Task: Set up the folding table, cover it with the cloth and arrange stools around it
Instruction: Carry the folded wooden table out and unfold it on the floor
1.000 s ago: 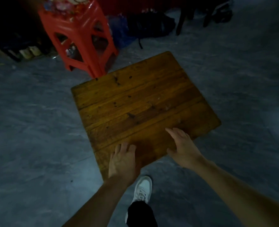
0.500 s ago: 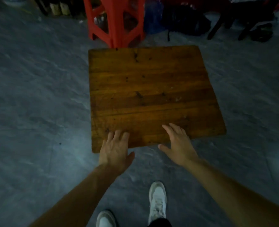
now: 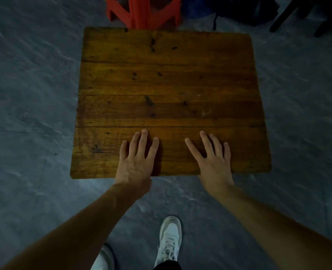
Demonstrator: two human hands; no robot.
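Observation:
The square wooden table top [image 3: 167,84] stands in front of me, its planks running left to right and its legs hidden beneath it. My left hand [image 3: 136,160] lies flat on the near edge, fingers spread, holding nothing. My right hand [image 3: 213,158] rests palm down beside it on the same edge, fingers apart. Red plastic stools [image 3: 141,12] stand stacked just beyond the table's far edge. No cloth is in view.
Grey concrete floor [image 3: 28,94] surrounds the table on the left, right and near sides. Dark bags [image 3: 239,10] and dark furniture legs [image 3: 284,18] sit at the back right. My white shoes [image 3: 170,240] stand on the floor below the near edge.
The table top has turned from skewed to square with me and sits closer. Both hands now lie further onto its near edge, and the red stools have slid to the top of view.

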